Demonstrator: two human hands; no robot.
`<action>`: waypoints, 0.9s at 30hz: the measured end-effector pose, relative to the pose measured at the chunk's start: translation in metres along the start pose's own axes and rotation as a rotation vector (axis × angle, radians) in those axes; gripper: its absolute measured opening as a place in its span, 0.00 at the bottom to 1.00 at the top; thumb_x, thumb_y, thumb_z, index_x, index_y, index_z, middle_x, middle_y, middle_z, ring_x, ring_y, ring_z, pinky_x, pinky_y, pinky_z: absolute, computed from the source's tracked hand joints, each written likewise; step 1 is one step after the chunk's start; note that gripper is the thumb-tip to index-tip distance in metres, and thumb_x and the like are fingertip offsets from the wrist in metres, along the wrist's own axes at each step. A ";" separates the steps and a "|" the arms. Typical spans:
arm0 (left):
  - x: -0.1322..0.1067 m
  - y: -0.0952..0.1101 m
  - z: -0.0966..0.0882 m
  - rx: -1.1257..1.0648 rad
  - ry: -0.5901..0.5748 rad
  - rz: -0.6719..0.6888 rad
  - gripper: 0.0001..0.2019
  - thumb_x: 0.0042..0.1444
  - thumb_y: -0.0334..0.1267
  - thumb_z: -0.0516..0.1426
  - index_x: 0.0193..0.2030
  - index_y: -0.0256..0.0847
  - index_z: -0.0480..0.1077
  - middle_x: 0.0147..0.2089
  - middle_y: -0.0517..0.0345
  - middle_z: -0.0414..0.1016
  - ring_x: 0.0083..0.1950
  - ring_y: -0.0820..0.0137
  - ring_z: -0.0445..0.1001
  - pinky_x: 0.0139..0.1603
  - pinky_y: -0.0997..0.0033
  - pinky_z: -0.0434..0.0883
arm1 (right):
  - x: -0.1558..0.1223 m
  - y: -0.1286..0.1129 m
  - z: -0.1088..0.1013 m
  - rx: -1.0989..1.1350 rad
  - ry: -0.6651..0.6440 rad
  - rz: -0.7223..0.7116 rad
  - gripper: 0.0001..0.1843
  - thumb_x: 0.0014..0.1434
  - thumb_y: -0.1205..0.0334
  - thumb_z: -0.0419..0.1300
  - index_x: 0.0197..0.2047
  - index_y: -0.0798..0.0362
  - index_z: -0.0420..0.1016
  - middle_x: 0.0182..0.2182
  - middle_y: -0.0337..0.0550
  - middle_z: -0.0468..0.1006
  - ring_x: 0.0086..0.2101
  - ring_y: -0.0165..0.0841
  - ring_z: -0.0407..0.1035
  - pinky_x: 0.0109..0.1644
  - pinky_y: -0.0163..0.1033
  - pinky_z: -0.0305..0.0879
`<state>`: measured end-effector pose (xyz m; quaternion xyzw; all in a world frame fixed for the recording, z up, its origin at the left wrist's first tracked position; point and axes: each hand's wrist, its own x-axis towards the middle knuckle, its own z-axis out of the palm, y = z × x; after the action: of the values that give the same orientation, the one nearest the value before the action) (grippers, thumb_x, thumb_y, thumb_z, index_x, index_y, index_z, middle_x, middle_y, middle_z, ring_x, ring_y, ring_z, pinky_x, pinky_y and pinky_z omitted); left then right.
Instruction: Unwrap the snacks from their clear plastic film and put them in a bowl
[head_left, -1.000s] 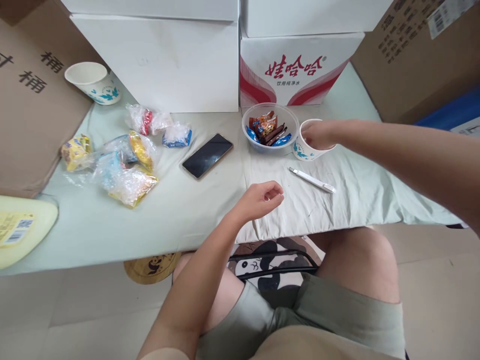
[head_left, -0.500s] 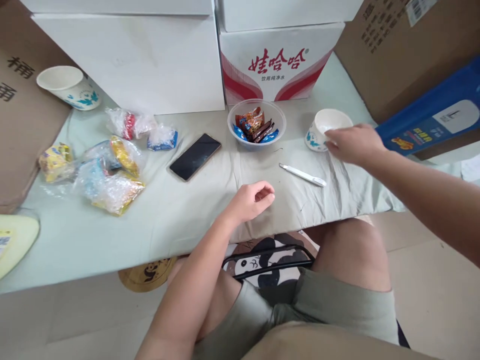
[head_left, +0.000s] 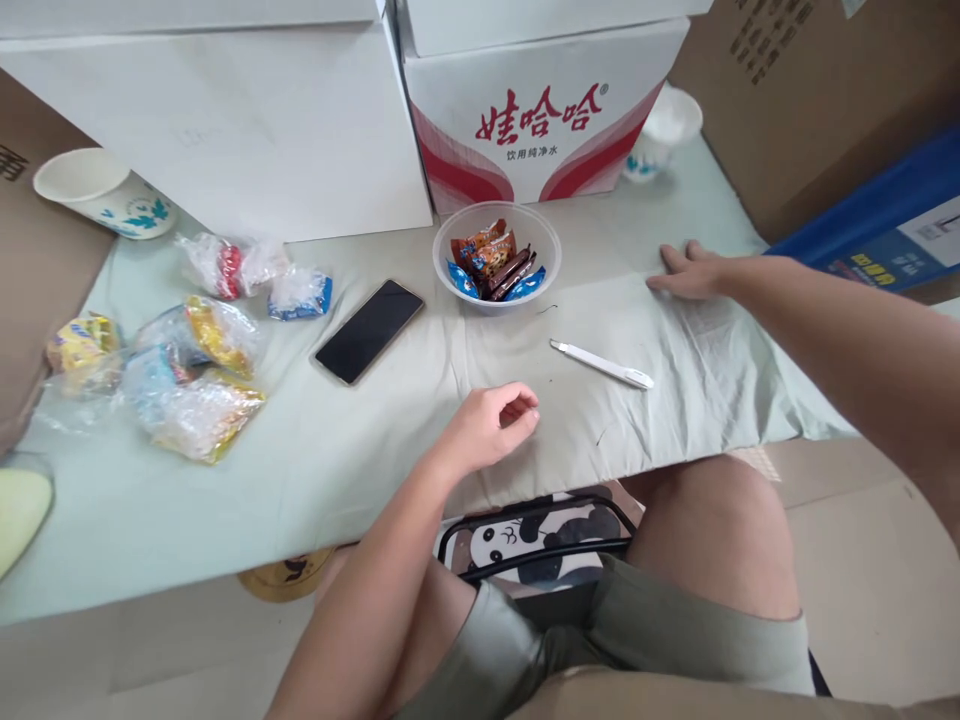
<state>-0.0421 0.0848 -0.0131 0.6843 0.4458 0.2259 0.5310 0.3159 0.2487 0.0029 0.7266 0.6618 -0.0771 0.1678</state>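
My right hand (head_left: 688, 272) lies on the cloth with its fingers spread, holding nothing. Behind it, against the right side of the printed white box, is a paper cup (head_left: 671, 122) with blue-green leaves; it is blurred and apart from the fingers. Near the front edge of the table rests my left hand (head_left: 495, 428), its fingers loosely curled in with nothing seen in them. A white utility knife (head_left: 602, 364) lies on the cloth between the hands. Beyond it stands a clear plastic bowl (head_left: 497, 212) with several wrapped snacks (head_left: 499, 265).
A black phone (head_left: 369, 331) lies left of the bowl. Several plastic-wrapped packets (head_left: 202, 410) are spread at the left, with a second paper cup (head_left: 105, 192) tilted behind them. White boxes (head_left: 540, 150) line the back. A blue box (head_left: 877, 215) leans at the right.
The right-hand paper cup has moved back beside the white box. My right hand has let go of it and come down flat on the cloth. The view has shifted slightly.
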 end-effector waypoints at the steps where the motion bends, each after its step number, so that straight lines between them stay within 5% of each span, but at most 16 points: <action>1: -0.001 0.000 -0.001 0.006 -0.005 -0.001 0.07 0.58 0.43 0.58 0.38 0.43 0.71 0.36 0.58 0.81 0.37 0.67 0.78 0.42 0.67 0.75 | 0.006 0.001 0.001 0.003 -0.059 0.033 0.47 0.67 0.38 0.48 0.78 0.61 0.48 0.71 0.75 0.54 0.64 0.60 0.62 0.58 0.57 0.60; 4: -0.003 0.000 -0.003 0.018 -0.013 0.007 0.06 0.58 0.43 0.58 0.37 0.43 0.71 0.36 0.58 0.80 0.38 0.67 0.78 0.42 0.67 0.75 | 0.006 0.002 -0.001 0.014 -0.178 0.074 0.46 0.70 0.40 0.45 0.79 0.61 0.40 0.75 0.71 0.44 0.69 0.57 0.54 0.61 0.52 0.58; 7: -0.006 0.000 -0.002 0.010 -0.001 0.024 0.06 0.58 0.42 0.57 0.36 0.43 0.71 0.35 0.58 0.80 0.37 0.67 0.78 0.42 0.66 0.74 | -0.013 -0.005 -0.012 -0.051 -0.109 0.041 0.39 0.69 0.44 0.48 0.75 0.59 0.55 0.71 0.69 0.57 0.63 0.54 0.61 0.53 0.50 0.60; 10: -0.010 0.002 0.001 0.009 0.011 0.047 0.06 0.59 0.42 0.57 0.37 0.43 0.71 0.36 0.58 0.80 0.37 0.68 0.77 0.42 0.66 0.74 | -0.046 -0.029 -0.027 -0.126 0.052 0.001 0.21 0.66 0.48 0.52 0.47 0.53 0.77 0.49 0.60 0.79 0.45 0.46 0.70 0.39 0.45 0.57; 12: -0.013 0.006 0.003 0.019 0.004 0.052 0.07 0.60 0.42 0.56 0.39 0.43 0.72 0.37 0.57 0.80 0.38 0.68 0.78 0.42 0.66 0.73 | -0.072 -0.057 -0.035 -0.131 0.177 -0.051 0.18 0.64 0.50 0.52 0.28 0.51 0.70 0.32 0.53 0.77 0.32 0.39 0.65 0.33 0.43 0.52; 15: -0.016 0.011 0.005 0.079 -0.012 0.053 0.07 0.61 0.41 0.56 0.42 0.43 0.73 0.38 0.57 0.81 0.39 0.68 0.78 0.44 0.66 0.73 | -0.109 -0.110 -0.044 -0.069 0.307 -0.168 0.23 0.61 0.54 0.52 0.17 0.51 0.53 0.18 0.44 0.61 0.23 0.32 0.50 0.31 0.41 0.47; 18: -0.017 0.012 0.003 0.188 -0.017 0.062 0.08 0.62 0.42 0.56 0.44 0.43 0.73 0.41 0.57 0.82 0.42 0.66 0.79 0.47 0.65 0.73 | -0.138 -0.175 -0.051 -0.014 0.275 -0.513 0.24 0.60 0.54 0.50 0.16 0.51 0.49 0.15 0.40 0.53 0.22 0.30 0.43 0.31 0.41 0.45; 22: -0.018 0.009 -0.004 0.361 -0.043 0.124 0.10 0.64 0.41 0.53 0.46 0.41 0.72 0.46 0.54 0.82 0.46 0.62 0.79 0.47 0.62 0.74 | -0.158 -0.272 -0.058 -0.081 0.170 -0.921 0.22 0.63 0.51 0.49 0.19 0.52 0.61 0.18 0.43 0.64 0.23 0.31 0.52 0.31 0.40 0.42; 27: -0.028 0.010 -0.009 0.372 -0.067 0.086 0.13 0.66 0.44 0.49 0.42 0.41 0.72 0.46 0.53 0.82 0.47 0.59 0.80 0.45 0.60 0.74 | -0.139 -0.391 -0.071 0.064 0.298 -1.101 0.14 0.63 0.59 0.51 0.43 0.51 0.78 0.43 0.47 0.81 0.36 0.36 0.70 0.33 0.39 0.51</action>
<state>-0.0600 0.0656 0.0036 0.7961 0.4323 0.1392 0.3999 -0.0936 0.1697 0.0600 0.2822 0.9567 -0.0699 -0.0142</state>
